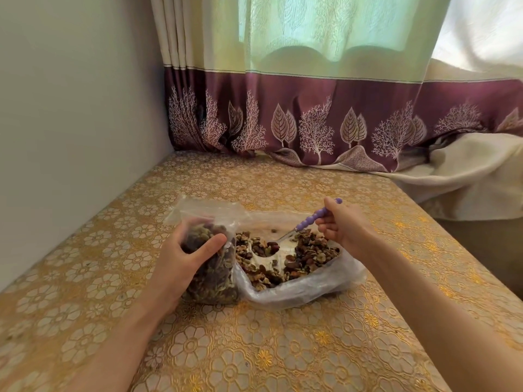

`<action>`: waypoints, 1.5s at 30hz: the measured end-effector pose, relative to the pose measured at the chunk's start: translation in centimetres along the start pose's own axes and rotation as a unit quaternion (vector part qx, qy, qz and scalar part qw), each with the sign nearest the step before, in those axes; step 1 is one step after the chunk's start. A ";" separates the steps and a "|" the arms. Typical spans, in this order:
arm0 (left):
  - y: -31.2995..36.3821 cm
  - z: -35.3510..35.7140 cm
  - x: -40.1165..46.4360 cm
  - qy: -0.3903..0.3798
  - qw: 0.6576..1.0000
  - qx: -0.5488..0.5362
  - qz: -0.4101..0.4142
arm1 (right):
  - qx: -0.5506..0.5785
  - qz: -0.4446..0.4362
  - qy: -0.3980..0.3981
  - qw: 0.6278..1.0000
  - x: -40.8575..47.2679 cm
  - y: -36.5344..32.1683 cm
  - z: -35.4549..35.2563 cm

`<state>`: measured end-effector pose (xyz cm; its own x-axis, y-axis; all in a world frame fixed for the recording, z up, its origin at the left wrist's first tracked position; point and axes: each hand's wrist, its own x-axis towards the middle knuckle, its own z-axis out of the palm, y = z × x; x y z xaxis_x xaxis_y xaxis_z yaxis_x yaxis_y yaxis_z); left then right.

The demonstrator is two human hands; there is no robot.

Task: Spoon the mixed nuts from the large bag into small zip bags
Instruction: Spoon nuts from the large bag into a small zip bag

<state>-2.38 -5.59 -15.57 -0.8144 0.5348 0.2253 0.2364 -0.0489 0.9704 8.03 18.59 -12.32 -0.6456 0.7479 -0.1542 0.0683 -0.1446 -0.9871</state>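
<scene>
A small clear zip bag (pixel 215 281), mostly full of mixed nuts, stands upright on the table with its mouth open at the top. My left hand (pixel 184 258) grips its left side, thumb across the front. Right beside it lies the large clear bag (pixel 305 287), open, with mixed nuts (pixel 308 256) spread inside. My right hand (pixel 342 224) pinches the purple beaded handle of a spoon (pixel 308 220). The spoon's metal bowl dips into the nuts near the middle of the large bag.
The table (pixel 254 349) has a gold floral cloth. A wall runs along the left side. A curtain (pixel 325 120) with a maroon patterned band hangs at the back, and a cream cloth (pixel 467 174) lies at the back right.
</scene>
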 end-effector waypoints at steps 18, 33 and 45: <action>-0.8 -0.2 0.5 0.002 1.000 0.023 0.017 | 0.024 -0.156 -0.088 0.984 -2.3 -7.2 5.9; -1.1 -0.2 0.4 -0.006 1.000 -0.018 0.011 | 0.034 -0.346 -0.121 0.930 -4.0 -7.2 5.9; -1.1 -0.1 0.6 -0.001 1.000 -0.007 0.013 | -0.030 -0.167 0.020 0.985 -0.5 -1.3 0.4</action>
<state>-3.19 -5.30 -16.51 -0.8074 0.5347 0.2495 0.2498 -0.0733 0.9655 7.97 18.14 -10.93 -0.6094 0.7725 0.1787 -0.0964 0.1516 -0.9837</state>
